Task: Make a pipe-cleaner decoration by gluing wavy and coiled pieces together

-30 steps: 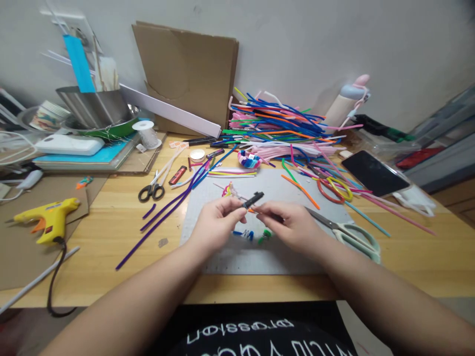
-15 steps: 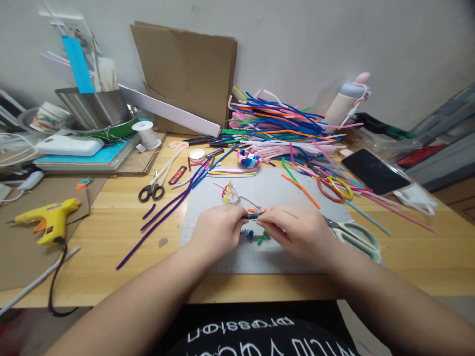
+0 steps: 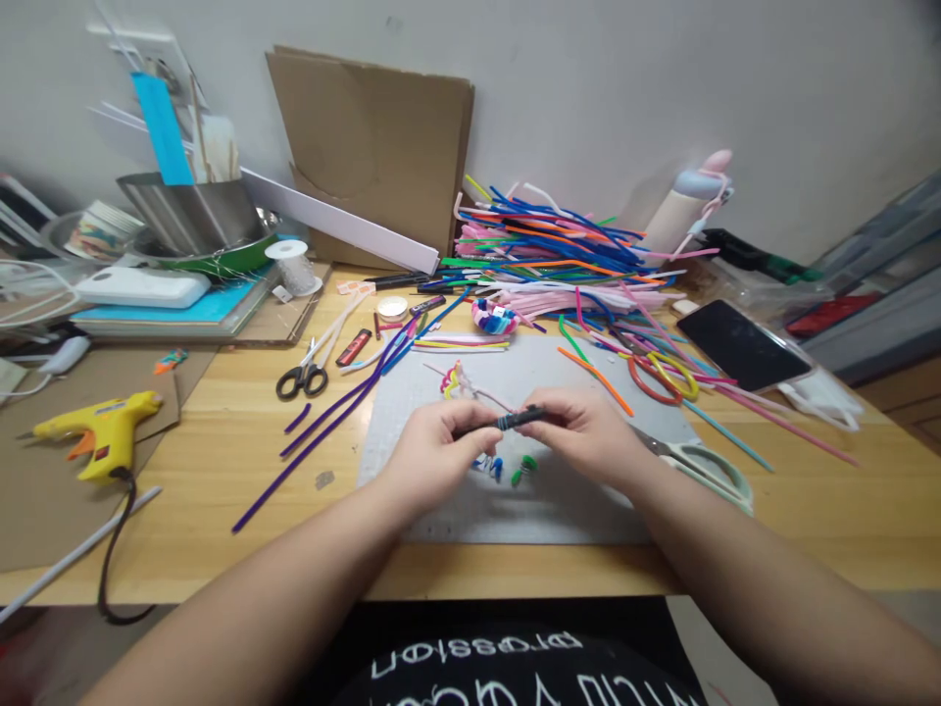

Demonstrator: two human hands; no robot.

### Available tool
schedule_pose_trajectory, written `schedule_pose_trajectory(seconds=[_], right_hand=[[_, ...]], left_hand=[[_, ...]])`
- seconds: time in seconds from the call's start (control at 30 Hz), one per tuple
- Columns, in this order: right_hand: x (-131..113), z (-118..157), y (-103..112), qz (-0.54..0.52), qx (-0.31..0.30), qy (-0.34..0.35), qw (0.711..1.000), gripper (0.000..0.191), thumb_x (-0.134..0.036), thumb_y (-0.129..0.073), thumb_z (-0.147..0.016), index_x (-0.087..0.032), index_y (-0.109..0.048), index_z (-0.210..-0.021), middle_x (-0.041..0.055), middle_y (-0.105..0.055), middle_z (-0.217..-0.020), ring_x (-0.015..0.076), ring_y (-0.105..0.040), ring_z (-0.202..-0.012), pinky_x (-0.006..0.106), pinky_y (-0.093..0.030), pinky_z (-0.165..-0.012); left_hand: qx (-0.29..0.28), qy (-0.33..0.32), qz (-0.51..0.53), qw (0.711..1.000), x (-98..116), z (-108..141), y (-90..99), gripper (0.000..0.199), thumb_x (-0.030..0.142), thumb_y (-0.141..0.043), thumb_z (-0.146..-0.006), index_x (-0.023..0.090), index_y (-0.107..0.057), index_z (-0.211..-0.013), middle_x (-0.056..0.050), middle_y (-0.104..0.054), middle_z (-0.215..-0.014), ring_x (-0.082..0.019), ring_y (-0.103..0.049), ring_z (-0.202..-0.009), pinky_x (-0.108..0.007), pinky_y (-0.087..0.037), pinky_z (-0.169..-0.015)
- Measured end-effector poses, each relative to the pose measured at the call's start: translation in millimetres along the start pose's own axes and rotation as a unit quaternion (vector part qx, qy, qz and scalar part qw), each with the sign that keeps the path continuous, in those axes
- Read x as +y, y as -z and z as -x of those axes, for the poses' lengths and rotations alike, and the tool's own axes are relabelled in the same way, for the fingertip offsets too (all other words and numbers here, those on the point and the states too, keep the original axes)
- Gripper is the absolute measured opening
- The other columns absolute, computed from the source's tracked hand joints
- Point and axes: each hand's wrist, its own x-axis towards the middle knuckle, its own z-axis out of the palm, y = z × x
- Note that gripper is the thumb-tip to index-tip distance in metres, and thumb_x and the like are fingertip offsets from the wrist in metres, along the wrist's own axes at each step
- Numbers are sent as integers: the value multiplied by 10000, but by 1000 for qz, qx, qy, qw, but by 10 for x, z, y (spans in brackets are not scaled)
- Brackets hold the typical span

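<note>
Between my two hands a black pen (image 3: pixel 523 418) lies nearly level, with something thin and light blue wound around its middle. My left hand (image 3: pixel 435 453) pinches the pen's left end, and my right hand (image 3: pixel 589 431) grips its right end. Below them on the grey mat (image 3: pixel 470 515) rest a small blue coil (image 3: pixel 497 469) and a green coil (image 3: pixel 523 471). Just beyond my left hand is a pink, yellow and white pipe-cleaner piece (image 3: pixel 454 378), partly hidden by the fingers.
Green-handled scissors (image 3: pixel 710 471) lie right of my right hand. A heap of pipe cleaners (image 3: pixel 551 235) is at the back, purple ones (image 3: pixel 323 422) at the left. Farther left are black scissors (image 3: pixel 301 380) and a yellow glue gun (image 3: pixel 103 431). A phone (image 3: pixel 742 343) lies at the right.
My hands have tilted and my fingers have shifted along the pen, so more of it shows. My right hand has moved slightly up and left. The green coil is now more fully visible.
</note>
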Motion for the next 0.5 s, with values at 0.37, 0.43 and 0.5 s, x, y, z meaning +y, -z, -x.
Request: schedule_pose_trajectory(seconds=[0.37, 0.43, 0.5], right_hand=[[-164, 180, -133, 362, 79, 239, 897, 168, -189, -521, -888, -173, -657, -791, 48, -689, -735, 145, -590, -635, 263, -368, -592], [-181, 185, -104, 366, 67, 238, 897, 186, -203, -521, -891, -179, -658, -768, 46, -690, -732, 147, -590, -642, 265, -362, -597], [-189, 170, -64, 342, 39, 210, 915, 188, -212, -516, -895, -174, -660, -779, 47, -688, -744, 149, -593, -656, 265, -360, -599]], left_hand=[[71, 34, -120, 990, -114, -17, -28, 129, 251, -566, -802, 163, -657, -777, -23, -658, -682, -162, -585, -650, -289, -434, -630], [42, -7, -240, 970, -124, 4, -16, 156, 257, -546, -825, 180, -681, -846, -50, -699, -785, -200, -619, -743, -319, -441, -680], [0, -43, -343, 938, -108, 23, -3, 188, 243, -516, -844, 193, -687, -903, -69, -716, -867, -230, -634, -801, -339, -442, -700]])
